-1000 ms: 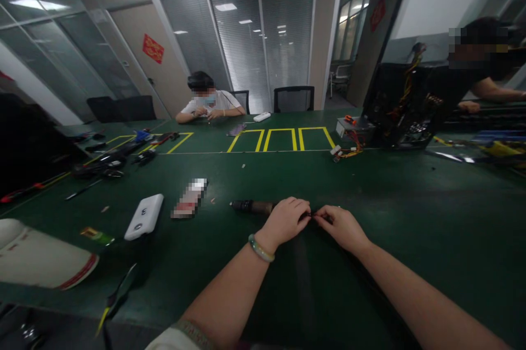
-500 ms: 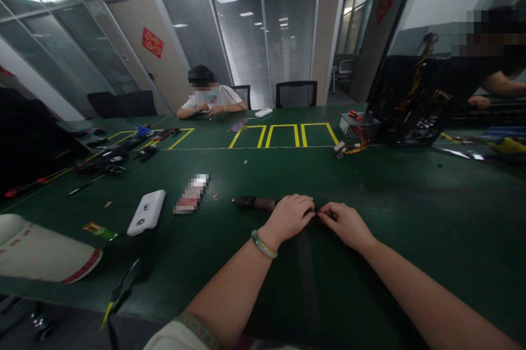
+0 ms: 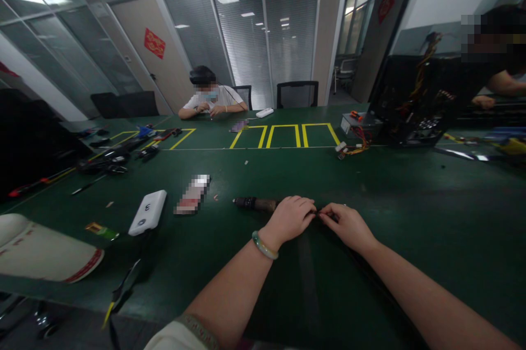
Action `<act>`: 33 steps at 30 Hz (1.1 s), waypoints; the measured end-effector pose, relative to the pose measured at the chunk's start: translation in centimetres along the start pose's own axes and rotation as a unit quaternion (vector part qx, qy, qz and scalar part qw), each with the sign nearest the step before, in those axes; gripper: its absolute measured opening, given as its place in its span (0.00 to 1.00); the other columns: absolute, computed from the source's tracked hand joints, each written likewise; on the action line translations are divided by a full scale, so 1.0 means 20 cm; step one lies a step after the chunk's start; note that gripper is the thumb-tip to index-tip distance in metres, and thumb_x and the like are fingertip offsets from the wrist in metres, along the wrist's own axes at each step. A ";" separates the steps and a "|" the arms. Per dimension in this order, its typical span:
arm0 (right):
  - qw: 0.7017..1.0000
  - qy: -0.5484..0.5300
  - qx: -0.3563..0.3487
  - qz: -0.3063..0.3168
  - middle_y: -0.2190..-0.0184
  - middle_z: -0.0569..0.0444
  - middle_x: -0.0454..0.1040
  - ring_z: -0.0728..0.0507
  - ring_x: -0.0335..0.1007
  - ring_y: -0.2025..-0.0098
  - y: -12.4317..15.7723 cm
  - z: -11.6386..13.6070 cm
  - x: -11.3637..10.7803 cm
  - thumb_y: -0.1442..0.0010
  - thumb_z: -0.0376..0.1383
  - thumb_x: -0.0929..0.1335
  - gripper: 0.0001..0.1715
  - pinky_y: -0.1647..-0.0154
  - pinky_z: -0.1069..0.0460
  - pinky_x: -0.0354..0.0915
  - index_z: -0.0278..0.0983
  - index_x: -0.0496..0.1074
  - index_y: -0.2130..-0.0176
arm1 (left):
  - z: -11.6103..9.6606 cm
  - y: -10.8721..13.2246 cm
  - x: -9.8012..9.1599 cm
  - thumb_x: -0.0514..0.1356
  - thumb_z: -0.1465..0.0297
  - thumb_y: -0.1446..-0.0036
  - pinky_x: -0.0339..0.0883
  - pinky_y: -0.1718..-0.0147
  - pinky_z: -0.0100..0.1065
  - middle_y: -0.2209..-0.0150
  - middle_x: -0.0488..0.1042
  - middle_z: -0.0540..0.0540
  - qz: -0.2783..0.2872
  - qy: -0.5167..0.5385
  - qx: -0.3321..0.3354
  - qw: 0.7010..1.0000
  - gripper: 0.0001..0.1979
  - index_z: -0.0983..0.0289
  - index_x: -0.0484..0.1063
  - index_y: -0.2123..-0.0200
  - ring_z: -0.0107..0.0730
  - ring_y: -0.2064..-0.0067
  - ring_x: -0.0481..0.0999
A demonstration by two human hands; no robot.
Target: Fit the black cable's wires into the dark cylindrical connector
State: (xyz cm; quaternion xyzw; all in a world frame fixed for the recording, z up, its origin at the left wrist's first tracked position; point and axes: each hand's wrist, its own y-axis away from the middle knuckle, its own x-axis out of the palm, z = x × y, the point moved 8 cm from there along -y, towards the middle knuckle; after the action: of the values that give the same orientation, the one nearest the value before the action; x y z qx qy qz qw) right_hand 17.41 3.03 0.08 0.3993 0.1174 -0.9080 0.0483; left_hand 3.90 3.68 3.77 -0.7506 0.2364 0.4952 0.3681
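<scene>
A dark electric screwdriver (image 3: 261,205) lies on the green table, its black collar and metal tip pointing left. My left hand (image 3: 290,216) lies over its rear end, fingers closed, with a jade-coloured bangle on the wrist. Just to the right, my right hand (image 3: 347,224) is closed in a pinch, its fingertips almost meeting the left ones. Between them is a small dark piece at the tail of the tool, mostly hidden by the fingers. A dark cable (image 3: 361,265) runs from there down beneath my right forearm.
Left of the tool lie a phone (image 3: 193,195), a white power bank (image 3: 148,212), a small green-and-gold item (image 3: 102,230) and a cream cylinder (image 3: 45,248). A computer case (image 3: 405,98) and a power supply (image 3: 361,122) stand at back right. Two other people are at the table.
Both hands keep almost the same pose at the screwdriver's rear end. The whole view has shifted very slightly.
</scene>
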 end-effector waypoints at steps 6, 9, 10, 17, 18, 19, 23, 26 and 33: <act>1.000 0.001 -0.006 -0.002 0.68 0.57 0.76 0.44 0.71 0.66 0.00 0.01 0.00 0.38 0.42 0.65 0.09 0.62 0.50 0.62 0.42 0.74 0.62 | -0.01 0.00 0.00 0.54 0.68 0.34 0.63 0.49 0.39 0.48 0.72 0.52 0.001 -0.008 0.004 1.000 0.12 0.59 0.68 0.49 0.35 0.48 0.70; 1.000 0.002 -0.006 0.001 0.67 0.56 0.77 0.44 0.71 0.65 0.00 0.01 0.00 0.38 0.42 0.65 0.09 0.63 0.50 0.62 0.42 0.74 0.63 | 0.00 -0.01 -0.01 0.56 0.69 0.36 0.64 0.51 0.40 0.53 0.73 0.54 0.004 0.000 -0.008 1.000 0.10 0.61 0.68 0.51 0.37 0.51 0.71; 1.000 0.002 -0.005 0.001 0.67 0.56 0.77 0.44 0.71 0.65 0.00 0.00 0.00 0.38 0.42 0.65 0.09 0.63 0.50 0.62 0.42 0.74 0.63 | 0.00 -0.01 -0.01 0.57 0.69 0.36 0.64 0.52 0.40 0.54 0.74 0.55 0.005 0.002 -0.010 1.000 0.09 0.62 0.68 0.53 0.38 0.52 0.72; 1.000 0.006 -0.010 0.001 0.68 0.56 0.76 0.44 0.71 0.66 0.00 -0.02 0.01 0.37 0.42 0.65 0.09 0.63 0.50 0.62 0.42 0.74 0.62 | 0.00 -0.01 -0.01 0.58 0.69 0.37 0.64 0.52 0.39 0.56 0.74 0.53 0.003 0.005 -0.015 1.000 0.06 0.61 0.68 0.57 0.36 0.53 0.72; 1.000 0.007 -0.012 0.000 0.68 0.57 0.76 0.44 0.71 0.66 0.00 -0.02 0.01 0.37 0.42 0.65 0.09 0.63 0.50 0.62 0.42 0.74 0.62 | 0.00 -0.01 -0.01 0.58 0.69 0.38 0.64 0.52 0.39 0.57 0.74 0.53 0.000 0.007 -0.016 1.000 0.06 0.61 0.68 0.57 0.36 0.53 0.72; 1.000 0.008 -0.013 -0.001 0.68 0.57 0.76 0.44 0.70 0.65 0.00 -0.02 0.01 0.37 0.42 0.66 0.08 0.63 0.50 0.62 0.42 0.73 0.62 | 0.00 -0.01 -0.01 0.58 0.69 0.38 0.64 0.52 0.39 0.57 0.74 0.53 -0.003 0.009 -0.017 1.000 0.06 0.61 0.68 0.57 0.36 0.53 0.72; 1.000 0.015 -0.020 -0.004 0.68 0.58 0.75 0.44 0.70 0.65 0.00 -0.02 0.01 0.37 0.42 0.66 0.07 0.64 0.50 0.61 0.43 0.73 0.62 | 0.00 -0.01 -0.01 0.58 0.70 0.38 0.64 0.52 0.39 0.56 0.74 0.53 -0.006 0.010 -0.018 1.000 0.06 0.61 0.68 0.57 0.37 0.53 0.72; 1.000 0.018 -0.018 -0.002 0.68 0.58 0.75 0.44 0.70 0.65 0.00 -0.02 0.01 0.37 0.42 0.66 0.08 0.64 0.50 0.61 0.43 0.73 0.62 | 0.00 -0.01 -0.01 0.59 0.70 0.39 0.64 0.52 0.39 0.55 0.74 0.52 -0.005 0.005 -0.021 1.000 0.09 0.61 0.67 0.55 0.37 0.52 0.72; 1.000 0.020 -0.015 0.001 0.67 0.58 0.76 0.44 0.71 0.64 0.00 -0.01 0.01 0.37 0.42 0.66 0.08 0.61 0.49 0.61 0.43 0.73 0.62 | 0.00 -0.01 -0.01 0.58 0.71 0.38 0.64 0.52 0.39 0.55 0.74 0.53 0.002 0.007 -0.015 1.000 0.06 0.61 0.67 0.57 0.37 0.52 0.72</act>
State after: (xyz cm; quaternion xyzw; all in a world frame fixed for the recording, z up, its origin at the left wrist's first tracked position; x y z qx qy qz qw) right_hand 17.44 3.17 -0.12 0.4166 0.1315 -0.8979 0.0533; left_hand 4.00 3.78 4.11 -0.7590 0.2329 0.4938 0.3546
